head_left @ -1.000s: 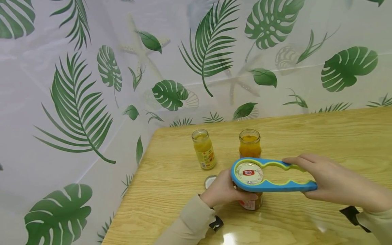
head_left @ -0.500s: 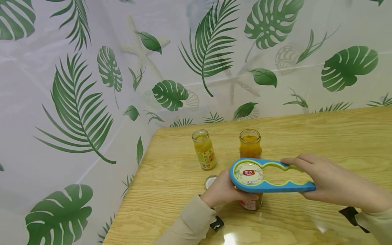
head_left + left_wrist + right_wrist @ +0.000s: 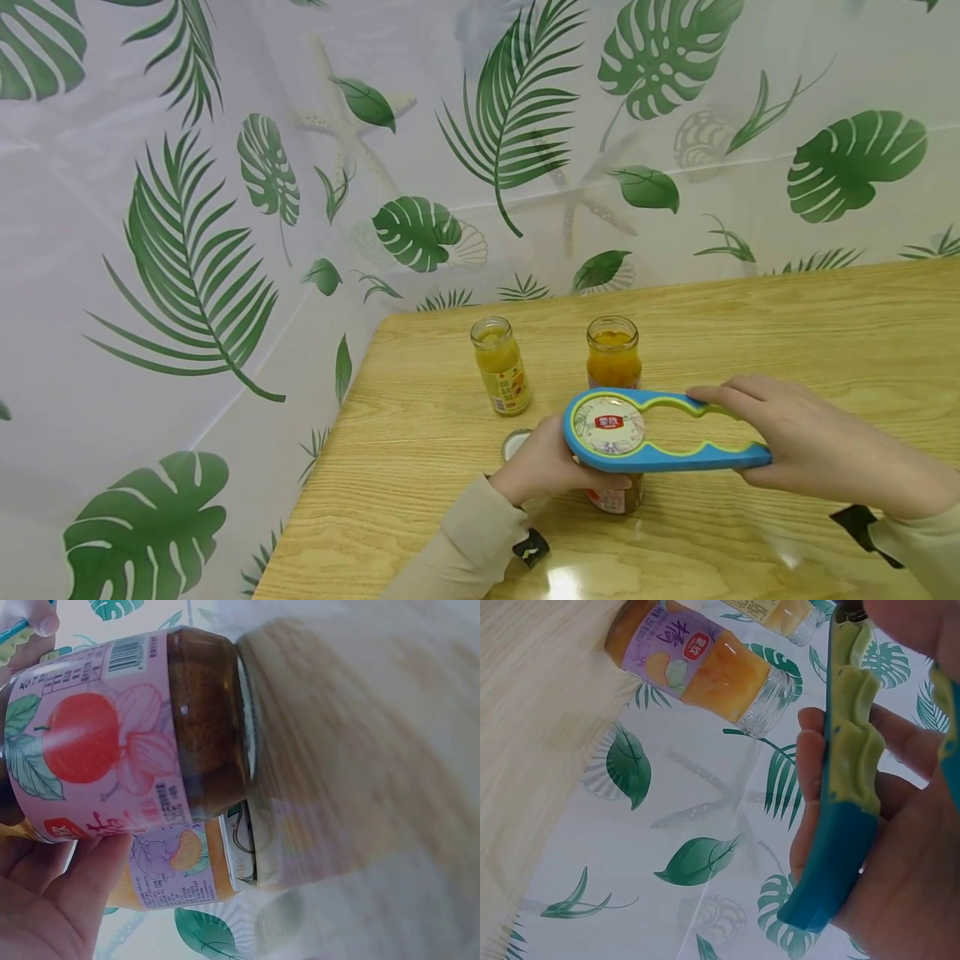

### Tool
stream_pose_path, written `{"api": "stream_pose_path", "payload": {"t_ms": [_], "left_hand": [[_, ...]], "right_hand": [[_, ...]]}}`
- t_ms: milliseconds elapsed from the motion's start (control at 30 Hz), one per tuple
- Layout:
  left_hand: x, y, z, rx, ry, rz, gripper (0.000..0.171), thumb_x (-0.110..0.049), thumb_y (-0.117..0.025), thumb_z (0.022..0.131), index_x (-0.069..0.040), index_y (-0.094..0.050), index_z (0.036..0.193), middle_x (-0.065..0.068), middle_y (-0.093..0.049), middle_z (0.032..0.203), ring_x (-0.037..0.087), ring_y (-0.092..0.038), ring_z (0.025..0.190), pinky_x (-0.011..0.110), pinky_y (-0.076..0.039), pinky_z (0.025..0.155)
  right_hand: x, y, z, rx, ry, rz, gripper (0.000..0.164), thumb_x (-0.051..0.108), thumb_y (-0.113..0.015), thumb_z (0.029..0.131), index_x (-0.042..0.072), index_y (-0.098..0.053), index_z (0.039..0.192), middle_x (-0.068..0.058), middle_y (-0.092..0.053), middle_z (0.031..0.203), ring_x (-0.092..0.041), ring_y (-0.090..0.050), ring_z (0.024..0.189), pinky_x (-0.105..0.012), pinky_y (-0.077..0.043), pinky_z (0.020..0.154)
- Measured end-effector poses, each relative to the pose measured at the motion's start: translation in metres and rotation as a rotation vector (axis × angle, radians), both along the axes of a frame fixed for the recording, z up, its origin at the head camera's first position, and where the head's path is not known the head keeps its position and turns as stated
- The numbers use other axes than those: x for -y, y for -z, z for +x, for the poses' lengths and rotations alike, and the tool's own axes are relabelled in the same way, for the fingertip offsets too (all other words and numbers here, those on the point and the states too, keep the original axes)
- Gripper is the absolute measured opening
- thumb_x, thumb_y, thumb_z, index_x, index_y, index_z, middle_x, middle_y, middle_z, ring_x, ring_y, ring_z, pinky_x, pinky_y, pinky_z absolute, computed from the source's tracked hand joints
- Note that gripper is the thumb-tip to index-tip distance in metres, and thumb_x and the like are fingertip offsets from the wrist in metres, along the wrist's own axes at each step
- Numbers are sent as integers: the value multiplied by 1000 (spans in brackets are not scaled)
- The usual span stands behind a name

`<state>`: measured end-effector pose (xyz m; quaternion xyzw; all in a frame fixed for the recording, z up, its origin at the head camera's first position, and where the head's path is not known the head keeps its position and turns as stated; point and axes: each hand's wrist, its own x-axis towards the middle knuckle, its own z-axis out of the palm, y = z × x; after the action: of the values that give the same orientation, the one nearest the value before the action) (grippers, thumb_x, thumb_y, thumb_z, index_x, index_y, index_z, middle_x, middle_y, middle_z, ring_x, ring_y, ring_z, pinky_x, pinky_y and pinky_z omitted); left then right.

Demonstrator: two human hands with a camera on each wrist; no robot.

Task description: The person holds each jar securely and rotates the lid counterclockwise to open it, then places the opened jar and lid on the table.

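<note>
A blue and lime-green jar opener point(image 3: 701, 460) fits around the cream lid point(image 3: 609, 423) of a jar of brown contents. My right hand point(image 3: 810, 437) grips the opener's two long handles at their far end. In the right wrist view, fingers wrap the scalloped handle point(image 3: 851, 742). My left hand point(image 3: 543, 463) holds the jar point(image 3: 97, 742) from the left side, just under the lid. Its pink label with a red fruit shows in the left wrist view. The opener hides much of the jar from above.
Two lidless glass jars stand behind on the wooden table point(image 3: 420, 500): one with yellow contents point(image 3: 501, 367), one with orange contents point(image 3: 612, 358) close behind the opener. A loose lid point(image 3: 514, 445) lies partly behind my left hand. A leaf-patterned sheet point(image 3: 480, 167) backs the table.
The handle end of the jar opener has shifted very slightly left with my right hand. My left hand and the jar stay where they were.
</note>
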<state>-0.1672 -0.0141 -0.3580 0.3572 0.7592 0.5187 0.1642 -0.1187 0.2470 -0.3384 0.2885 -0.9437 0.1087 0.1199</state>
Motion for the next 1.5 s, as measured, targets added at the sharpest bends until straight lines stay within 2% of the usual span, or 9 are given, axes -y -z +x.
{"api": "stream_pose_path", "payload": {"t_ms": [200, 367, 467, 767, 1133, 1233, 1367, 1467, 1500], "left_hand": [[0, 1, -2, 9, 16, 9, 66, -3, -76, 68, -12, -45, 126, -8, -54, 114, 1, -48, 103, 21, -37, 89], [-2, 18, -11, 36, 58, 1, 69, -6, -76, 69, -18, -42, 128, -10, -52, 116, 1, -47, 105, 21, -36, 90], [-2, 26, -12, 33, 43, -24, 69, -11, -77, 67, -23, -44, 126, -14, -52, 114, 0, -47, 103, 20, -36, 89], [-3, 25, -10, 1, -56, -65, 60, -17, -81, 63, -23, -54, 116, -17, -57, 104, -1, -52, 93, 19, -42, 81], [-2, 22, -8, -55, -40, -72, 63, -17, -82, 61, -23, -53, 117, -17, -56, 106, -2, -51, 94, 18, -41, 82], [-2, 19, -7, -67, -6, -59, 65, -13, -82, 61, -19, -52, 119, -13, -57, 108, -2, -51, 95, 18, -41, 82], [-2, 14, -4, -73, 90, -29, 66, -5, -81, 60, -12, -53, 119, -5, -58, 110, -1, -52, 96, 18, -41, 83], [-1, 12, -2, -77, 159, -23, 66, -1, -80, 59, -8, -53, 119, -2, -59, 110, -2, -52, 96, 18, -42, 83], [-1, 11, -2, -78, 180, -22, 67, 0, -81, 58, -7, -53, 118, -2, -59, 110, -2, -52, 96, 18, -41, 83]], "right_hand": [[0, 1, -2, 0, -2, 7, 73, 20, -82, 55, 8, -51, 120, 1, -54, 98, -16, -52, 79, -36, -45, 63], [-2, 2, -4, -34, -25, 16, 74, 20, -83, 52, 6, -52, 118, 2, -55, 94, -11, -52, 73, -30, -45, 58], [-2, 2, -4, -48, -36, 19, 73, 20, -84, 52, 7, -53, 117, 4, -55, 91, -7, -50, 70, -27, -44, 55], [-2, 2, -4, -21, 1, 45, 72, 21, -84, 53, 6, -54, 116, 3, -54, 89, -7, -49, 69, -26, -44, 53], [-5, -4, 2, -50, -7, 59, 74, 24, -84, 50, 7, -54, 116, 4, -55, 91, -6, -50, 68, -24, -44, 52], [-7, -5, 5, -92, -36, 50, 75, 23, -85, 48, 8, -54, 115, 5, -55, 90, -5, -49, 68, -23, -44, 51], [-11, -8, 9, -174, -91, 42, 80, 22, -85, 42, 10, -54, 114, 7, -54, 91, -5, -50, 70, -22, -44, 51], [-13, -11, 11, -210, -127, 42, 78, 30, -85, 44, 11, -54, 114, 9, -54, 91, -4, -48, 71, -21, -44, 51], [-14, -11, 12, -214, -137, 40, 77, 39, -83, 47, 12, -54, 114, 10, -54, 91, -4, -48, 71, -21, -44, 51]]}}
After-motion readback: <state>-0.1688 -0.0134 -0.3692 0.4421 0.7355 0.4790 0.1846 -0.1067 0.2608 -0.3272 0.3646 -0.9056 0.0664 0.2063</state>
